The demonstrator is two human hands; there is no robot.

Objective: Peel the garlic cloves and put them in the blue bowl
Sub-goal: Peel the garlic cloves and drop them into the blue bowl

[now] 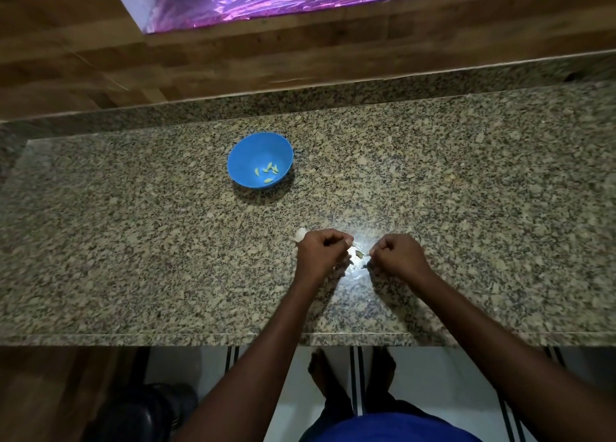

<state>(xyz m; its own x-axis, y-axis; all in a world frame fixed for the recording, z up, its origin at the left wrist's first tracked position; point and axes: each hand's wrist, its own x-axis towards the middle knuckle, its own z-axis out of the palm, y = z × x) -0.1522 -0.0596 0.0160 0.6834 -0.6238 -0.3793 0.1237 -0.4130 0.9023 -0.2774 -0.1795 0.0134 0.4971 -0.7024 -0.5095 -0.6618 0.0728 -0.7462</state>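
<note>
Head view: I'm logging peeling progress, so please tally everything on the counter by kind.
blue bowl: 1
peeled cloves in the bowl: 5, roughly, since some overlap
white garlic piece: 1
small bit between the hands: 1
left hand: 1
right hand: 1
Total: 10

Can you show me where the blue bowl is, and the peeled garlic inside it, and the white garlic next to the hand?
blue bowl (243, 156): head view, on its bare inner wall.
peeled garlic cloves (267, 170): head view, on one clove in the bowl's bottom.
white garlic piece (300, 234): head view, on its pale skin beside the left hand (321, 251).
</note>
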